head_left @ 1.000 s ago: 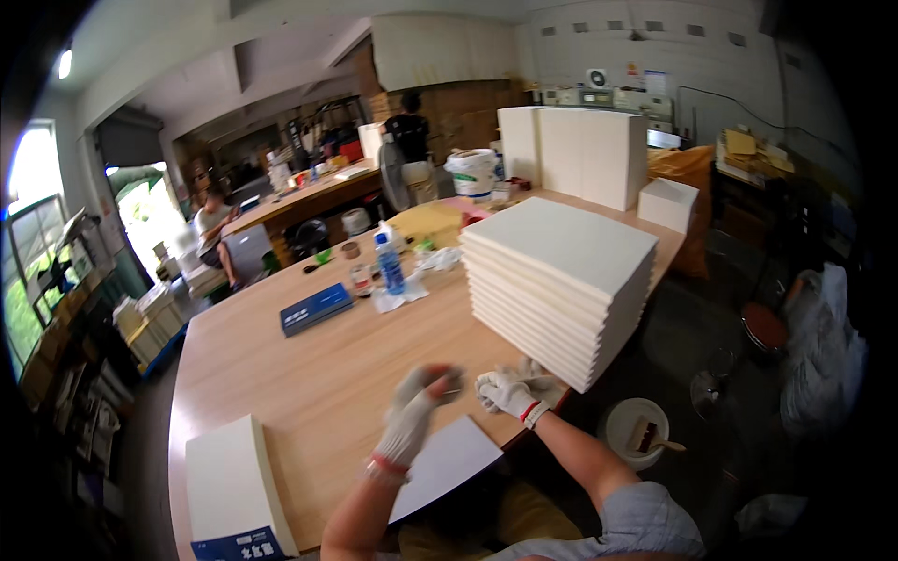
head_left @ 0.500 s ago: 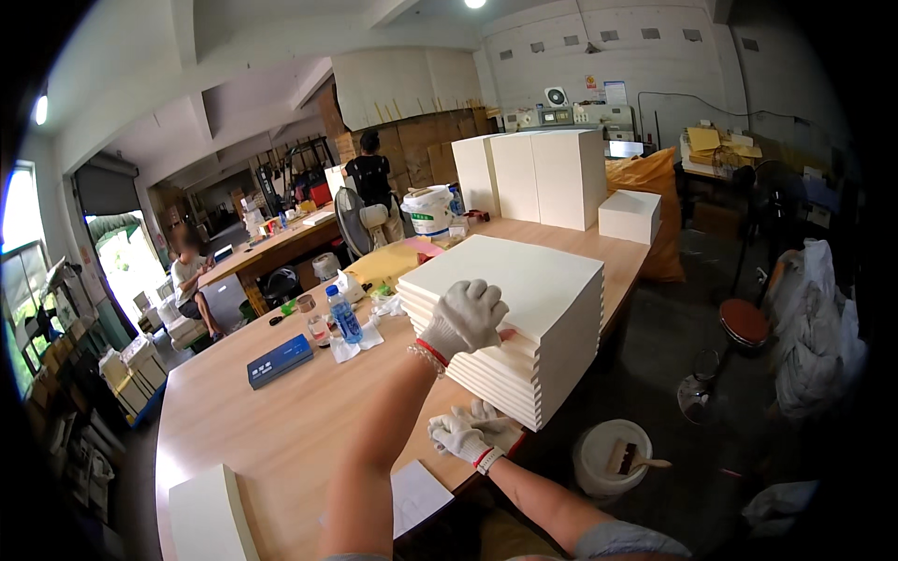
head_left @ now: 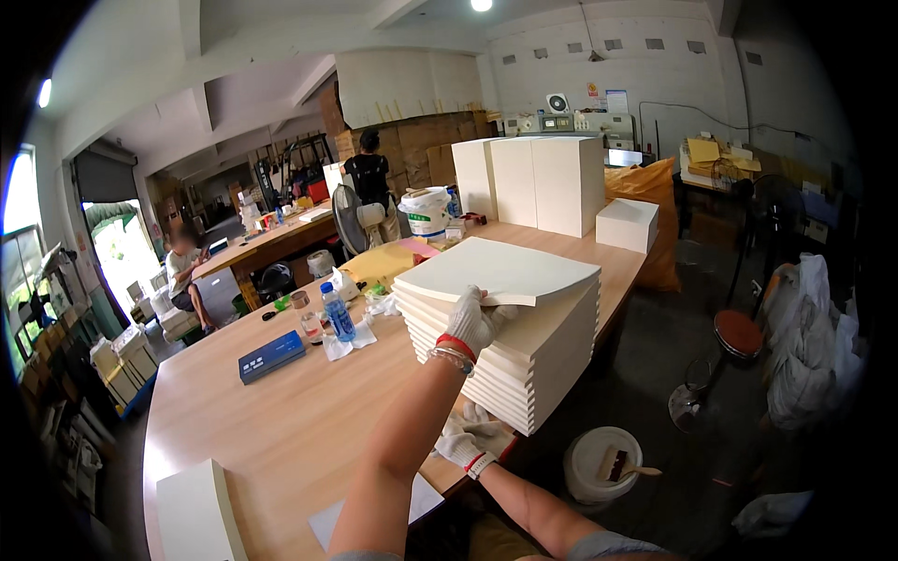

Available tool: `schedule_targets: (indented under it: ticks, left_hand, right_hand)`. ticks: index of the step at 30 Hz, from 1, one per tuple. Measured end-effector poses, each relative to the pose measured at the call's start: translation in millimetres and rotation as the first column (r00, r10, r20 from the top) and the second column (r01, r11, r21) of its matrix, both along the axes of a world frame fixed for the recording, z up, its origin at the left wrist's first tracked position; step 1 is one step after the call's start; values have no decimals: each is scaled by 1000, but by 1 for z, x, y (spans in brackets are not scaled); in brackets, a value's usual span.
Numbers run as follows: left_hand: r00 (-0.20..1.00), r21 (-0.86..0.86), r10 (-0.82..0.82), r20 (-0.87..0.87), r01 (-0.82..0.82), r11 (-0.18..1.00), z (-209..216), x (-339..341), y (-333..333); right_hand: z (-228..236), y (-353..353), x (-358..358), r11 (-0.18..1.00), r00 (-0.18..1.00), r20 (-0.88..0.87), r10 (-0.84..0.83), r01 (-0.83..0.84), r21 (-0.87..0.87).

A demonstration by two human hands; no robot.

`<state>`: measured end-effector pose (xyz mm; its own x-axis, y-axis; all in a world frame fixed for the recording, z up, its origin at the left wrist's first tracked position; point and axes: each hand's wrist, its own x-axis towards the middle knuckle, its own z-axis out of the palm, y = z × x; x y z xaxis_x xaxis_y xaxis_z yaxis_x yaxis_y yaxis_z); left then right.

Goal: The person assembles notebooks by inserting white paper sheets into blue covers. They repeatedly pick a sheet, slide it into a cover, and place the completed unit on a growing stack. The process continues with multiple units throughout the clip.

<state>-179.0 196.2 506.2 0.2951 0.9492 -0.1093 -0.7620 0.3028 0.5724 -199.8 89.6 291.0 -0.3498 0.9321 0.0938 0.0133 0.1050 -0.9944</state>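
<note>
The near edge of the topmost white, rectangular, paper-like slab (head_left: 496, 266) is grasped by the left hand (head_left: 475, 323), gloved in white knit, and is held up from the layer below; the slab otherwise lies on the tall cream-white stack with stepped edges (head_left: 558, 369), close to the edge of the pale wood-grain table (head_left: 271, 416). The right hand (head_left: 460, 444), in a matching glove with a red cuff, is placed low beside the foot of the stack, its fingers curled; whether anything is grasped by it cannot be told. Because the slab is bowed and gripped at one side only, it is judged pliable, and better support would be given if the second hand were brought under the opposite side before the full weight is taken. The edge is best pinched broadly, with the palm kept flat, so that the corner is neither creased nor dented. A level, unhurried lift is advised, since the layers beneath could be dragged askew by friction. The flat white sheet (head_left: 426, 500) at the near table edge should be kept from being scuffed by the forearms, and the round white bucket (head_left: 585, 449) with the wooden-handled brush (head_left: 615, 464) should be steered clear of.
</note>
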Motion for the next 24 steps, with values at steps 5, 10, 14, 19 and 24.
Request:
schedule_targets:
  ticks: [5, 10, 14, 19, 24]
  left_hand:
    - [992, 16, 107, 60, -108, 994, -5, -50, -13]
    - [982, -17, 13, -187, -16, 1000, -20, -202, -107]
    - [932, 103, 257, -254, -238, 966, -86, -302, -191]
    - [851, 85, 326, -412, -321, 943, -162, -380, -247]
    - [741, -84, 221, -634, -349, 933, -249, -442, -250]
  right_hand:
    - [-21, 20, 17, 985, 947, -286, 143, -166, -56]
    - [52, -9, 38, 985, 978, -196, 67, -95, -141]
    - [89, -2, 34, 997, 935, -346, 78, -71, 34]
    - [58, 43, -20, 913, 895, 182, 407, -397, -94]
    - [-30, 61, -62, 950, 872, 377, 312, -297, -101]
